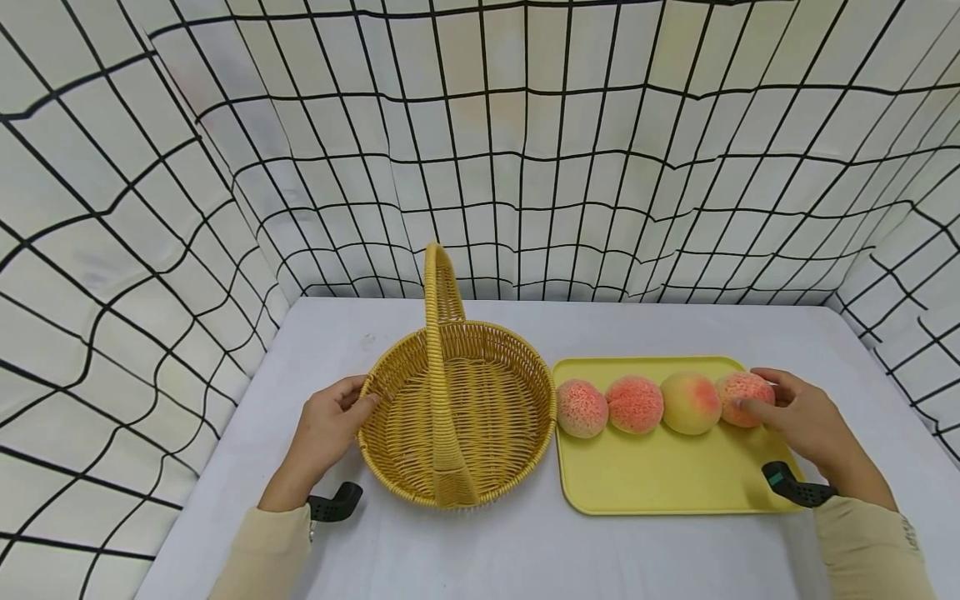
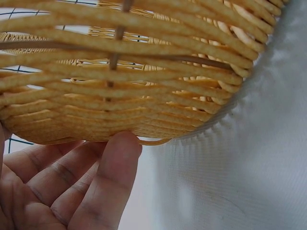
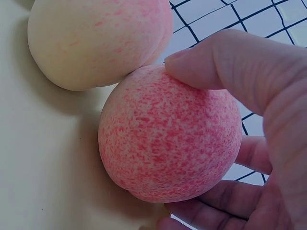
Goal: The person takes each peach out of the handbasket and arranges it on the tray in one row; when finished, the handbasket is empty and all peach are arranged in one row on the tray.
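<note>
A round wicker basket [image 1: 491,408] with a tall arched handle stands upright on the table, and nothing lies inside it. At its left edge my left hand [image 1: 333,425] holds the rim, the thumb [image 2: 117,165] against the weave in the left wrist view. To the right, a row of peaches lies along a yellow tray [image 1: 667,479]. My right hand [image 1: 813,425] grips the rightmost one, a pink-speckled peach [image 3: 168,136], thumb on one side and fingers curled round the other. That peach touches the yellow and red peach [image 1: 690,404] beside it.
Two more peaches, a red one [image 1: 635,405] and a paler speckled one [image 1: 582,409], sit at the tray's left, close to the basket. A white cloth [image 1: 495,558] covers the table. White curtains with a black grid [image 1: 570,150] enclose the back and sides.
</note>
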Motion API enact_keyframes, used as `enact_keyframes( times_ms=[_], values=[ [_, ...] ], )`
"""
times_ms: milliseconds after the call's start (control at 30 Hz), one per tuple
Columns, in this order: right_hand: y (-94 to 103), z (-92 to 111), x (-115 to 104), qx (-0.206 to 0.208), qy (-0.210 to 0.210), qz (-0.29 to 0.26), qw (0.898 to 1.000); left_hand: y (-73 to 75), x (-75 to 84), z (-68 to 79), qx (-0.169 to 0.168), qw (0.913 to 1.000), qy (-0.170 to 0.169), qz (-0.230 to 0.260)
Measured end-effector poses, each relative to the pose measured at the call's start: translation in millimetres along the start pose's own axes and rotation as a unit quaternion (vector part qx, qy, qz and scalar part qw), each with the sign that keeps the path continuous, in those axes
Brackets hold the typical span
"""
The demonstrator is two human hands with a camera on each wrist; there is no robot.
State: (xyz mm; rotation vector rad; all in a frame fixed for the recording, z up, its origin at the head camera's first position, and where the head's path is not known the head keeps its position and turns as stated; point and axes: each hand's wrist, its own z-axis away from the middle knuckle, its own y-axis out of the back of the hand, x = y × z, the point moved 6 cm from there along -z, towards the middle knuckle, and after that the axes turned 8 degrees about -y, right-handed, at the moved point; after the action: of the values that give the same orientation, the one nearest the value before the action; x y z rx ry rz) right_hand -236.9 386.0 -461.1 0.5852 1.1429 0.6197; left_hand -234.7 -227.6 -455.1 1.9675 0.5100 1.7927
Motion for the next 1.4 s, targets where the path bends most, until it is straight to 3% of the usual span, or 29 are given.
enact_keyframes(
  times_ms=[667, 1400],
  values=[
    [-0.1, -1.5, -0.1, -0.005, 0.004, 0.016, 1.000, 0.4, -1.4, -0.7, -0.002, 1.0000, 0.000, -0.006],
    [-1.4, 2.6, -2.7, 0.004, 0.014, -0.003, 1.000, 0.0, -1.0, 0.7, -0.006, 1.0000, 0.003, -0.002]
  ],
)
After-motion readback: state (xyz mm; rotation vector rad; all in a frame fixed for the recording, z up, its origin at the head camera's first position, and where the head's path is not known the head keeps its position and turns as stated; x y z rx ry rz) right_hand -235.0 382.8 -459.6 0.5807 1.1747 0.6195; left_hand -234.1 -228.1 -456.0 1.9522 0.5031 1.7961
